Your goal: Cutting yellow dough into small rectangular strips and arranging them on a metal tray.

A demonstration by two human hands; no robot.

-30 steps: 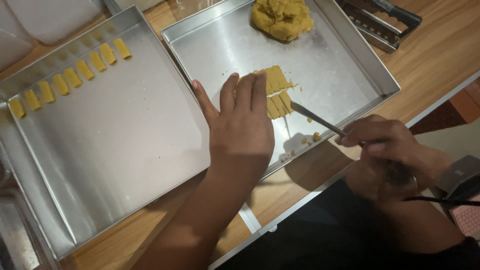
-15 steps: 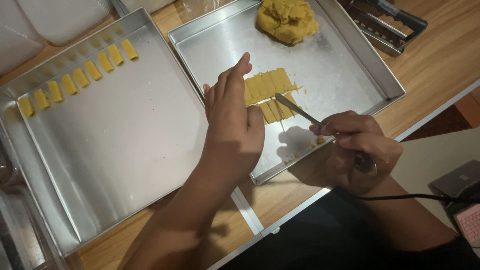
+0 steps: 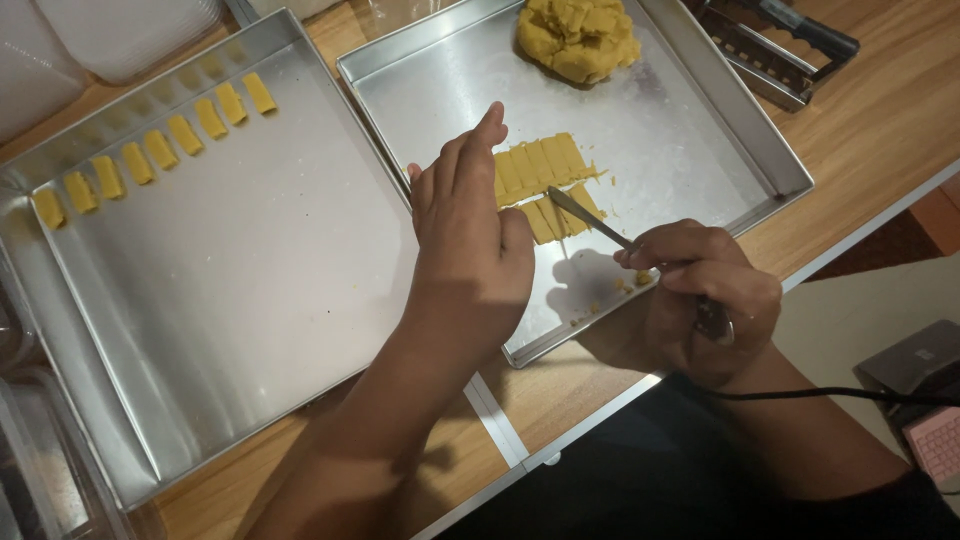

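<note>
My right hand (image 3: 700,290) grips a thin metal knife (image 3: 590,218), whose blade tip lies on a slab of cut yellow dough strips (image 3: 545,180) in the right metal tray (image 3: 690,130). My left hand (image 3: 470,230) hovers edge-on just left of the strips, fingers extended and together, holding nothing. A lump of yellow dough (image 3: 578,38) sits at the far end of the same tray. The left tray (image 3: 240,290) carries a row of small yellow dough pieces (image 3: 150,150) along its far edge.
Both trays rest on a wooden table (image 3: 880,120). A metal press-like tool (image 3: 780,50) lies at the far right. Clear plastic containers (image 3: 110,35) stand at the far left. A dark cable (image 3: 820,395) and a small device (image 3: 915,365) sit by my right forearm.
My left hand has lifted off the dough strips and turned on edge, moving left. The knife blade has shifted onto the strips.
</note>
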